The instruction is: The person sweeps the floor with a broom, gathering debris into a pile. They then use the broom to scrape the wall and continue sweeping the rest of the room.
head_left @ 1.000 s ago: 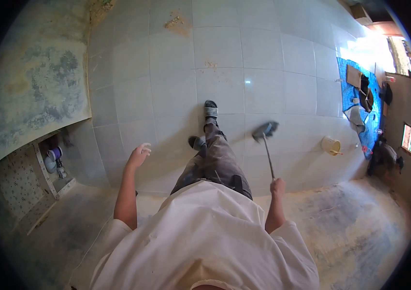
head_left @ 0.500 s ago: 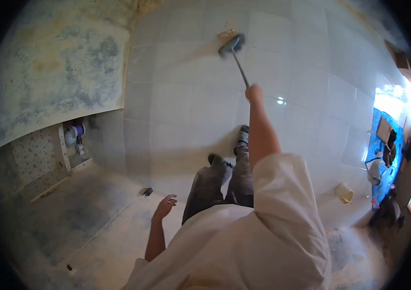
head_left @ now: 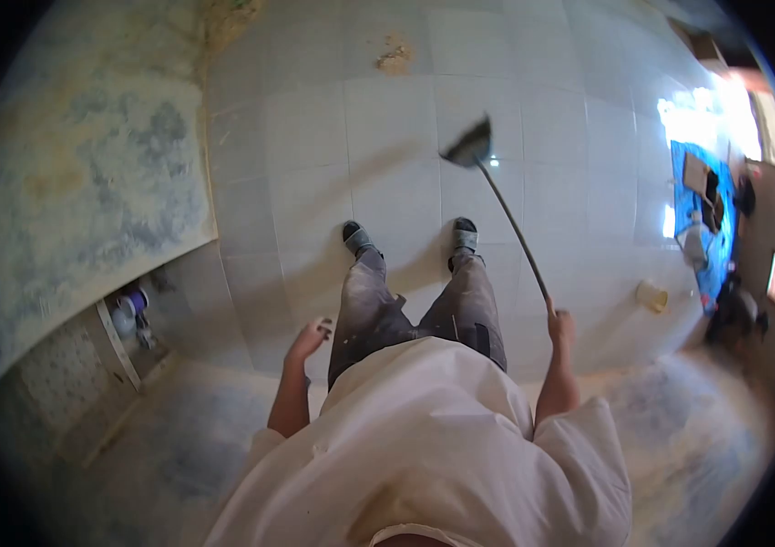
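My right hand is wrapped round the upper end of a long thin handle, low on my right side. The handle slants forward and left to the dark, fan-shaped head of a broom, held out ahead of my feet over the pale tiles. Beyond the broom, a small heap of brownish debris lies on the tiled floor. Beside my left thigh hangs my left hand, its fingers loosely bent and apart, with nothing in it.
A stained wall rises on the left, with a niche below holding a white and purple container. On the right stand a cream bucket and a blue sheet with several things on it. Bright light enters at upper right.
My right hand has drawn back toward my body, bringing the broom away from the debris heap. My feet now stand apart side by side. The left hand still hangs free.
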Demonstrator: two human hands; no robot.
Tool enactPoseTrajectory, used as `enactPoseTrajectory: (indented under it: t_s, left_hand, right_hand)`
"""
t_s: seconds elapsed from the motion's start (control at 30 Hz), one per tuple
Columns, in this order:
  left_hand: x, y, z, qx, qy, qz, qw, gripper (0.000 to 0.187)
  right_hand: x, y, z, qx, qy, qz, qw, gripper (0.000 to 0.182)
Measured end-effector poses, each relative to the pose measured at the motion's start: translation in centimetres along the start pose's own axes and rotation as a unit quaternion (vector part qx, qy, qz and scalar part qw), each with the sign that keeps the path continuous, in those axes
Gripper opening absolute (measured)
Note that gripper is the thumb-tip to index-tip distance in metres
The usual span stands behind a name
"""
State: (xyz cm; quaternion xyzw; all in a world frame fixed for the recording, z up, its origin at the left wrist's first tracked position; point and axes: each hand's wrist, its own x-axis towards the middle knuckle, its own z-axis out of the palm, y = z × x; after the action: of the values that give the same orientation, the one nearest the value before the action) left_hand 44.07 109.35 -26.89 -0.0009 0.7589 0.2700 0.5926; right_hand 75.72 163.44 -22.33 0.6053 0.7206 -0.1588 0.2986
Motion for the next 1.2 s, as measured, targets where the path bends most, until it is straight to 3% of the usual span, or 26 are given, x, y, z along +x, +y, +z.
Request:
enactPoseTrajectory:
  t_s: [0.1,0.2,0.27,0.43,0.53,0.63,0.7,0.73,0.8,0.9,1.0,1.13,1.2]
  left_hand:
    - [4.3,0.0,-8.9,0.070,-0.004,0.077,0.995,0.031]
    - [4.9,6.5,-17.6,0.117,0.039,0.111,0.986,0.029]
    - [5.5,9.0,-21.9,0.074,0.052,0.119,0.989,0.029]
    - [4.3,10.0,-24.1,0.006,0.052,0.098,0.994,0.028]
    - [2.7,7.6,-23.0,0.197,-0.029,0.076,0.977,0.029]
    - [2.6,4.0,-21.7,0.202,-0.082,0.042,0.975,0.032]
    - [1.7,4.0,-21.3,0.237,-0.111,0.007,0.965,0.033]
    - [2.8,1.6,-22.8,0.245,-0.117,0.011,0.962,0.033]
    - [8.6,-5.9,-26.7,0.312,-0.131,0.128,0.932,0.033]
    - [13.2,-8.7,-32.7,0.287,-0.160,0.111,0.938,0.032]
    - [6.6,4.1,-36.5,0.275,-0.136,-0.005,0.952,0.033]
    - [6.2,6.5,-46.6,0.159,-0.010,0.010,0.987,0.032]
    - [4.7,10.4,-51.3,0.215,0.071,0.104,0.968,0.032]
  right_hand:
    - [-10.7,5.4,1.7,-0.037,-0.016,0.127,0.991,0.064]
    - [-17.3,7.8,3.3,-0.050,-0.044,0.204,0.977,0.058]
    - [-20.0,10.2,6.6,-0.085,0.038,0.251,0.963,0.045]
    - [-19.5,9.2,10.7,-0.040,-0.007,0.288,0.957,0.021]
    - [-16.3,7.5,16.0,-0.048,-0.005,0.208,0.977,0.016]
    - [-15.0,1.6,17.9,-0.036,-0.004,0.140,0.990,0.013]
    - [-16.3,-4.8,15.0,-0.044,0.013,0.105,0.993,0.020]
    - [-17.2,-7.1,14.5,-0.039,0.013,0.114,0.993,0.020]
    - [-17.5,-11.9,13.1,0.007,0.039,0.086,0.996,0.020]
    - [-17.5,-20.9,11.4,0.046,0.040,0.025,0.998,0.018]
    - [-14.9,-33.6,10.5,0.107,0.016,-0.006,0.994,0.022]
    - [-11.2,-53.2,7.7,0.157,0.000,-0.084,0.984,0.017]
    - [-9.1,-61.9,6.5,0.179,-0.001,-0.123,0.976,0.017]
